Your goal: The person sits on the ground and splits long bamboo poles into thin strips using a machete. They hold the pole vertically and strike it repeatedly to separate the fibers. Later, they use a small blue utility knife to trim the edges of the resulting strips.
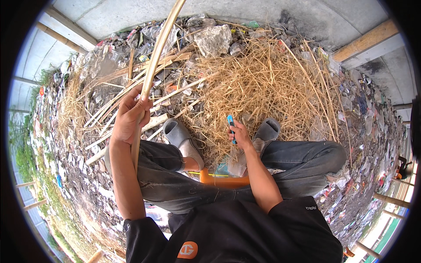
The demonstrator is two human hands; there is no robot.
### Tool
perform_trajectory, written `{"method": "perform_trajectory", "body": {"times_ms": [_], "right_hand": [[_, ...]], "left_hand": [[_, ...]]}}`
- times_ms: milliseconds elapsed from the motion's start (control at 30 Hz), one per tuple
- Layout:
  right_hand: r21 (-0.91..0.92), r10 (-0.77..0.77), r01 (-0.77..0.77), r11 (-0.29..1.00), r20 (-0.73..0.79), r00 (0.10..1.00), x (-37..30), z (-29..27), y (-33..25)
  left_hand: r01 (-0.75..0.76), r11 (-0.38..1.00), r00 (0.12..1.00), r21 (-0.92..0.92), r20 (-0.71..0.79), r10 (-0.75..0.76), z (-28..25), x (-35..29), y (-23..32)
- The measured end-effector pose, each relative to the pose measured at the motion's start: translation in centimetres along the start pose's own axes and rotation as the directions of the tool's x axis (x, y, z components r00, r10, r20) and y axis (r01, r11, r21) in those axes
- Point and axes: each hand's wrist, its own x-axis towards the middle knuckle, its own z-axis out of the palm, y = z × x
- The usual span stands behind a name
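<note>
My left hand is closed around a long pale strip of split bamboo. The strip runs up past the top edge of the picture and down along my forearm to my thigh. In my right hand is a blue utility knife, held between my knees with its upper end pointing away from me. Whether its blade is out is too small to tell. Dry straw-like shavings lie beyond the knife. More bamboo strips lie on the ground beside my left hand.
I sit on an orange seat, feet apart in grey slippers. A rough stone lies before the grey wall. Wooden beams lean at the wall on the right. Scattered litter covers the ground on both sides.
</note>
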Motion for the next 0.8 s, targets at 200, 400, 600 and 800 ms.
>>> {"method": "perform_trajectory", "body": {"times_ms": [200, 400, 600, 800], "right_hand": [[-0.165, -0.023, 0.015, 0.986, -0.043, 0.999, -0.3, 0.0, 1.0], [-0.687, -0.102, -0.068, 0.723, -0.204, 0.974, 3.2, -5.0, 7.7], [-0.715, -0.029, -0.175, 0.677, -0.263, 0.964, 3.5, -6.1, 9.0], [-0.751, -0.208, -0.119, 0.65, -0.326, 0.922, 3.4, -5.5, 9.3]], "left_hand": [[-0.005, 1.0, 1.0, 0.007, 0.001, 0.005, 0.1, -0.1, 0.1], [-0.02, 1.0, 1.0, -0.005, 0.004, 0.02, 0.8, 0.0, 0.6], [-0.019, 1.0, 0.999, -0.002, -0.027, 0.019, 0.5, -0.2, 0.2], [-0.007, 1.0, 1.0, 0.01, -0.028, 0.007, 0.5, -0.2, 0.2]]}}
